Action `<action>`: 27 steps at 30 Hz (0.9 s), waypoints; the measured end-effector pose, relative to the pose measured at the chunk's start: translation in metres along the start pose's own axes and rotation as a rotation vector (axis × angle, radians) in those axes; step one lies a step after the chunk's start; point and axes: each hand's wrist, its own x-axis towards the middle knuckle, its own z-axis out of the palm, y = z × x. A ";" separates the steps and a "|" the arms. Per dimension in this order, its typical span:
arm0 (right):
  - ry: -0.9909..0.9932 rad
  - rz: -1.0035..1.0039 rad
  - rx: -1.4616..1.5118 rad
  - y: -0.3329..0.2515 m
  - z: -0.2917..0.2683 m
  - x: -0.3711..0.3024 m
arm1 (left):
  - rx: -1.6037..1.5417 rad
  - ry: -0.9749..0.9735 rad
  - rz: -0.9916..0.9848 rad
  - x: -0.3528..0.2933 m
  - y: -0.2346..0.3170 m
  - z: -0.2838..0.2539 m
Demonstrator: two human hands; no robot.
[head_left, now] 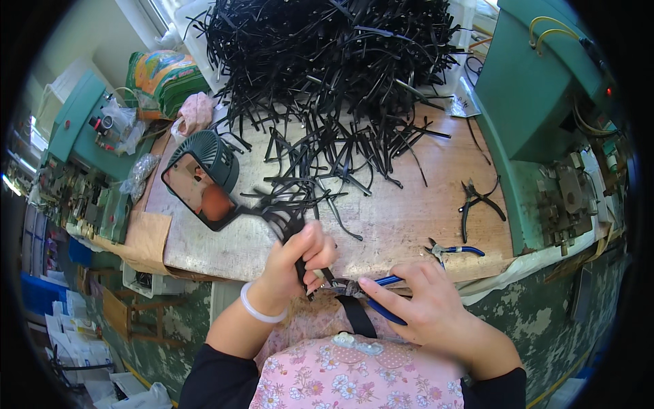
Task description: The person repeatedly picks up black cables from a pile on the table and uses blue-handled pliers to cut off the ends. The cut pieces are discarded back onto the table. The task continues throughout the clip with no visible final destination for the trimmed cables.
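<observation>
Hands (289,262) (436,303) hold black strips (283,219) left, pliers (351,289) right, apparently touching.

So there's a fanned-out bunch of thin black plastic-looking strips (291,222) gripped around 7 o'clock, plus metal pliers with slim blue handles (385,313) near 5, handles spread, nose pointing roughly 9 o'clock.

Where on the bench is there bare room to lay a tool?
Bare bench shows between the loose strips and the black pliers, beyond the right hand. Another patch lies between the phone, the left hand and the front edge. Crowded: the back, under the heaped strips, and around the fan.
</observation>
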 end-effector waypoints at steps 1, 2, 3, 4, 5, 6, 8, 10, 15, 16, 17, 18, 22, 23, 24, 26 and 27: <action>-0.008 0.022 0.039 0.001 0.003 -0.002 | 0.070 0.021 0.171 -0.005 -0.006 0.003; -0.015 0.043 0.078 0.001 0.004 -0.003 | 0.140 0.042 0.342 -0.007 -0.011 0.008; -0.008 0.038 0.085 0.001 0.004 -0.004 | 0.240 0.002 0.449 -0.010 -0.014 0.013; -0.001 0.032 0.092 0.000 0.003 -0.004 | 0.249 0.027 0.516 -0.013 -0.017 0.017; 0.007 0.027 0.099 -0.001 0.002 -0.004 | 0.277 0.069 0.572 -0.014 -0.022 0.019; 0.012 0.042 0.110 -0.002 0.002 -0.004 | 0.304 0.110 0.628 -0.015 -0.026 0.021; 0.021 0.072 0.133 -0.005 0.003 -0.005 | 0.381 0.112 0.733 -0.018 -0.031 0.025; 0.032 0.099 0.160 -0.012 0.002 -0.004 | 0.444 0.134 0.824 -0.019 -0.036 0.027; 0.069 0.127 0.168 -0.016 0.010 -0.005 | 0.480 0.226 0.924 -0.017 -0.044 0.034; 0.072 0.127 0.178 -0.014 0.014 -0.005 | 0.474 0.240 0.924 -0.017 -0.043 0.036; 0.074 0.127 0.188 -0.013 0.015 -0.006 | 0.477 0.245 0.871 -0.018 -0.040 0.037; 0.051 0.116 0.159 -0.012 0.014 -0.007 | 0.476 0.247 0.818 -0.019 -0.035 0.037; -0.008 0.107 0.180 -0.003 0.010 -0.007 | 0.176 0.228 0.510 -0.014 -0.018 0.033; -0.015 0.115 0.218 -0.003 0.010 -0.008 | 0.135 0.251 0.481 -0.011 -0.015 0.036; -0.005 0.171 0.396 -0.003 0.010 -0.008 | 0.098 0.270 0.458 -0.010 -0.014 0.036; 0.016 0.282 0.752 -0.005 0.009 -0.009 | 0.026 0.308 0.411 -0.008 -0.013 0.035; 0.080 0.250 0.677 -0.006 0.006 -0.009 | 0.018 0.332 0.399 -0.008 -0.013 0.035</action>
